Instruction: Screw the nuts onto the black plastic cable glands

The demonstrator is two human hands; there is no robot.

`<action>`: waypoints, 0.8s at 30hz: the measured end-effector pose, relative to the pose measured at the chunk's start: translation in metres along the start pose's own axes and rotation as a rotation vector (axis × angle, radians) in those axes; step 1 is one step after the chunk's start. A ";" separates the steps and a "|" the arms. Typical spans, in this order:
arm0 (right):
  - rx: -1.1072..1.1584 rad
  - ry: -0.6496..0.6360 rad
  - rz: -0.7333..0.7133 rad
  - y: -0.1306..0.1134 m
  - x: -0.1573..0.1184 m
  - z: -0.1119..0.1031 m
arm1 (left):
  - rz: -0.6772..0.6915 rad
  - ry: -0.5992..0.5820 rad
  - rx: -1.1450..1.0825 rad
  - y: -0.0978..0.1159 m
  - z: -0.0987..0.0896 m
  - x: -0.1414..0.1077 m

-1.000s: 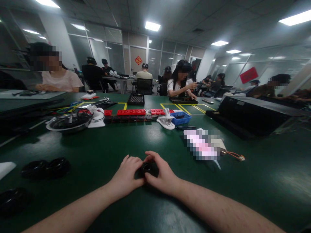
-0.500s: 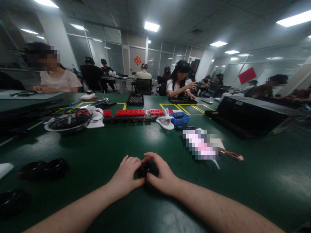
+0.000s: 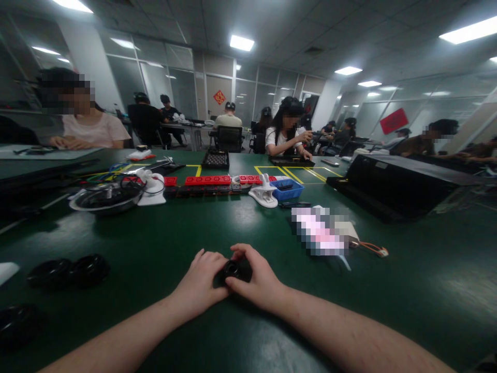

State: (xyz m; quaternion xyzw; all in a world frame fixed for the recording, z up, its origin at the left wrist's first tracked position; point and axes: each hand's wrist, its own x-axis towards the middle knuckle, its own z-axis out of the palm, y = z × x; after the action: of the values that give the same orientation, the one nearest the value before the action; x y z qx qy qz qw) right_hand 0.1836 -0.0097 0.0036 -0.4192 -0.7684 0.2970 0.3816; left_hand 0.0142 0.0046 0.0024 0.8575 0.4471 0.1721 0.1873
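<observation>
A small black ring-shaped part [image 3: 232, 268] with a round hole facing up is between my two hands at the lower middle of the view. My left hand [image 3: 203, 278] curls round its left side, thumb below it. On the other side my right hand [image 3: 259, 275] grips it, with the index finger bent over the far edge and the thumb at the near edge. Part of the black piece is hidden by the fingers. To the left on the green table [image 3: 166, 342] lie black coiled rings [image 3: 90, 269] and another black coil [image 3: 19, 324].
Red power strips [image 3: 207, 180], a metal bowl [image 3: 104, 207], a white clamp-like stand [image 3: 264, 192] and a blue basket [image 3: 287, 190] stand across the table. A pixelated packet [image 3: 320, 231] lies right of my hands, near a large black case [image 3: 396, 186]. People sit beyond.
My right thumb and the black ring have shifted slightly to the left. More of the ring's rim shows between my hands, while my left hand stays nearly in place.
</observation>
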 end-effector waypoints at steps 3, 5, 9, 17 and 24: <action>0.098 -0.067 -0.087 0.001 -0.001 -0.002 | -0.002 0.005 0.004 -0.002 0.002 0.000; 0.072 -0.073 -0.108 0.000 -0.002 -0.003 | 0.003 0.005 0.004 -0.003 0.003 0.000; -0.023 0.006 -0.040 0.000 -0.001 -0.002 | -0.008 0.014 -0.014 -0.002 0.001 -0.001; 0.024 0.004 -0.044 0.000 -0.001 0.000 | -0.026 0.034 -0.008 -0.001 0.002 -0.001; 0.034 -0.016 -0.080 0.000 -0.002 -0.001 | -0.037 0.015 -0.011 -0.003 0.003 0.001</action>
State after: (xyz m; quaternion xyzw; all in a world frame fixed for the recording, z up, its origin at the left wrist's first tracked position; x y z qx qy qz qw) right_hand 0.1851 -0.0114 0.0031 -0.3790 -0.7825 0.2980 0.3941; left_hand 0.0136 0.0061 -0.0011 0.8468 0.4633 0.1775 0.1918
